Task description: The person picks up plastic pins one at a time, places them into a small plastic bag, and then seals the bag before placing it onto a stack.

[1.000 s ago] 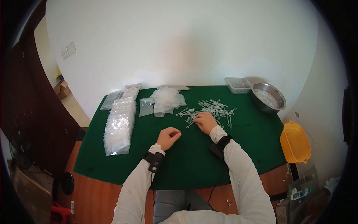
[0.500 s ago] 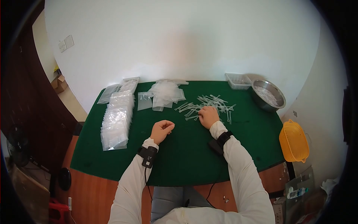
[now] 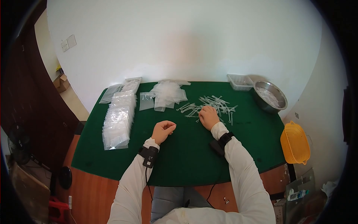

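My left hand (image 3: 163, 131) hovers over the green table, its fingers closed in a pinch; what they hold, if anything, is too small to make out. My right hand (image 3: 209, 116) is at the near side of a heap of clear plastic sticks with ring ends (image 3: 216, 102), fingers curled down and their tips hidden. Beyond my left hand lies a loose pile of clear zip bags (image 3: 166, 93), with a single bag (image 3: 147, 101) at its left edge. A long row of overlapping filled bags (image 3: 118, 119) lies farther left.
A clear plastic tray (image 3: 240, 82) and a steel bowl of clear pieces (image 3: 269, 96) stand at the back right. Past the right edge of the green table (image 3: 186, 164) is a yellow basket (image 3: 294, 143). Another clear tray (image 3: 133, 79) sits at the back left.
The whole view has shifted slightly. Both hands keep nearly the same place and pose over the table.
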{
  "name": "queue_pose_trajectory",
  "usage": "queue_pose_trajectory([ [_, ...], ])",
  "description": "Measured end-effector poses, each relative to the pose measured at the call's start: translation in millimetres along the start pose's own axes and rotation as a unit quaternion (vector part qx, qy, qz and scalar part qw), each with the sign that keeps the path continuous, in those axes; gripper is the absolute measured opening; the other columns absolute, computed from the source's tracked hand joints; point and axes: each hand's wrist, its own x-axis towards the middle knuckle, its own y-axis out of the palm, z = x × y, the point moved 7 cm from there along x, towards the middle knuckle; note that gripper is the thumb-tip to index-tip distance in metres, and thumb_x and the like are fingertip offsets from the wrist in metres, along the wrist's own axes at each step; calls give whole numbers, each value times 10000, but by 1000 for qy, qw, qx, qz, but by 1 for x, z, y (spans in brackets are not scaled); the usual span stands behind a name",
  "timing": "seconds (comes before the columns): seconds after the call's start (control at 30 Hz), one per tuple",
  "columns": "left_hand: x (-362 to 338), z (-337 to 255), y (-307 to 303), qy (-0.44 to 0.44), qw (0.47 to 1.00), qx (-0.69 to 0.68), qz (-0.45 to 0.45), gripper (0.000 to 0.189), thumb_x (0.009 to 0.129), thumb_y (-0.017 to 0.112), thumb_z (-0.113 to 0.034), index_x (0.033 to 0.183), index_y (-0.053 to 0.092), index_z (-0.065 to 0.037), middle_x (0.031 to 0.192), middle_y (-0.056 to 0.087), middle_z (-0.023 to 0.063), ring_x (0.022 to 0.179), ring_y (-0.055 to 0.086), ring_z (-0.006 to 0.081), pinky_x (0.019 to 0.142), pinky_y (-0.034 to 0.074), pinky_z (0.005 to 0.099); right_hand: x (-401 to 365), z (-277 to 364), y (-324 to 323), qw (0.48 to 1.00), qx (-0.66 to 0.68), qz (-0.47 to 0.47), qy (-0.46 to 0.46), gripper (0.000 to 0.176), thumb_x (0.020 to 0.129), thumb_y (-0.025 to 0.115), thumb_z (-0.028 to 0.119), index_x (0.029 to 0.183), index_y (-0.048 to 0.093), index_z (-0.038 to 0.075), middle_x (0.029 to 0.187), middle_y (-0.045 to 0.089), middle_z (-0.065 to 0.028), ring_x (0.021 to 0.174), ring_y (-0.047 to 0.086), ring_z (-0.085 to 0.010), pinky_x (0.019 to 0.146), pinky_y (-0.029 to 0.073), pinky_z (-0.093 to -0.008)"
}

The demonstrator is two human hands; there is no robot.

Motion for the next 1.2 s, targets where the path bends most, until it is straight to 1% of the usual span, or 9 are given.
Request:
queue_pose_trajectory([
  [0.27,1,-2,0,2,1000,2,2,152,796,601,-132,909,597,-30,739,580,-10,620,508,49,560,417,183,8,1,-15,995,82,-41,50,36,708,587,103,702,563,76,737,514,-49,786,519,-226,707,408,-339],
  [0.37,-2,-7,2,-16,1000,-7,-9,195,802,598,-148,956,593,-29,789,594,1,661,520,52,578,423,185,6,6,13,902,385,53,188,95,760,588,139,744,576,46,701,542,-17,639,522,-149,573,421,-280],
  [0.4,-4,-12,3,-3,1000,-18,-14,219,812,588,-162,983,586,-27,820,599,12,690,526,58,599,427,191,6,15,15,902,385,51,190,95,760,588,139,744,576,46,701,542,-17,639,522,-149,573,421,-280],
  [0.47,-6,-20,4,24,999,-41,-24,266,831,568,-189,1037,573,-23,883,609,33,748,539,70,641,436,204,5,40,27,816,531,92,209,142,787,582,172,787,578,30,708,557,6,571,488,-78,509,391,-219],
  [0.5,-6,-22,4,24,999,-41,-22,266,831,568,-189,1037,573,-23,883,609,33,748,539,70,641,436,204,5,51,26,816,530,91,210,142,787,582,172,787,578,30,708,557,6,571,488,-78,509,391,-219],
  [0.57,-6,-28,6,52,996,-67,10,283,855,529,-197,1073,550,-17,933,598,53,808,539,90,697,433,217,-3,76,37,717,625,175,253,140,800,579,178,805,561,39,708,545,10,577,481,-69,513,382,-199],
  [0.83,-5,-25,6,52,992,-107,29,286,871,505,-198,1046,566,19,941,611,78,828,558,116,722,440,234,-12,88,49,635,695,211,262,126,840,537,181,825,519,57,708,523,1,578,459,-62,520,373,-192],
  [1.0,-7,-29,4,93,993,-66,-5,257,849,542,-158,1019,579,31,900,622,92,781,568,117,698,448,229,-13,87,52,622,703,212,274,136,846,532,187,830,515,52,709,527,-3,582,464,-63,526,381,-193],
  [1.2,-7,-27,2,95,992,-69,-36,234,835,560,-134,1005,588,25,866,628,86,747,567,106,677,447,216,-11,93,48,682,649,244,236,136,838,541,188,814,526,55,710,535,4,585,472,-57,526,388,-187],
])
